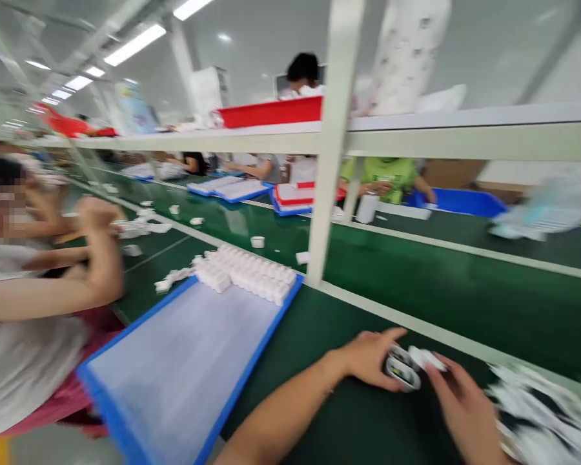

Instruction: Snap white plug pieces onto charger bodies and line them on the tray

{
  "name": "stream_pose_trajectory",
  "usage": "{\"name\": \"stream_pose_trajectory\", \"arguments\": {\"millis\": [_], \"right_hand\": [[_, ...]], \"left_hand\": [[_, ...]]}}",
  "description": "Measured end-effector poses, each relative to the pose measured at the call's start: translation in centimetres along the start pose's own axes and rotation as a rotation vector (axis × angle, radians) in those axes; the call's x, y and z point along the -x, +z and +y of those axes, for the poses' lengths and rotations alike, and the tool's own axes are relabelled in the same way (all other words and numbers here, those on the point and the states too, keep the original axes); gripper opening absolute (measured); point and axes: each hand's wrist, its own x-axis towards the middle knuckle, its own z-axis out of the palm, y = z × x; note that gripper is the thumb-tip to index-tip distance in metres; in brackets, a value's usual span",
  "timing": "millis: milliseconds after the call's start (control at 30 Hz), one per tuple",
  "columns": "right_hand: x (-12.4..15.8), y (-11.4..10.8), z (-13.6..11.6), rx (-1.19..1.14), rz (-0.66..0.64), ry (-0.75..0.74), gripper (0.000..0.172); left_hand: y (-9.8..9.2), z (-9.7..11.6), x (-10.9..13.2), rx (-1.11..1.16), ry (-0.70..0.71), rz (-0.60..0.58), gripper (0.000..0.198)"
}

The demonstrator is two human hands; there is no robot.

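Note:
Over the dark green bench, my left hand (372, 359) is closed round a small rounded white and dark item (401, 369), which has a printed or open face turned up. Close beside it on the right, my right hand (465, 400) pinches a small white piece (426, 359) against or just next to that item; blur hides whether they touch. A pile of white and black pieces (547, 413) lies right of my right hand. To the left, a blue-edged tray (174, 361) carries rows of small white parts (252, 271) along its far end.
A pale upright post (332, 148) rises beyond the tray and supports a shelf (465, 139) with a red bin (274, 113). A green conveyor strip (445, 284) runs behind a raised rail. At the left edge sits a co-worker with bent arms (53, 290). More people work across the line.

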Motion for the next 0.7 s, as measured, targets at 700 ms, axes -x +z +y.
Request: {"name": "stream_pose_trajectory", "arguments": {"millis": [700], "right_hand": [[-1.4, 0.9, -4.3, 0.014, -0.276, -0.181, 0.017]], "left_hand": [[0.0, -0.1, -0.1, 0.100, -0.146, 0.018, 0.098]]}}
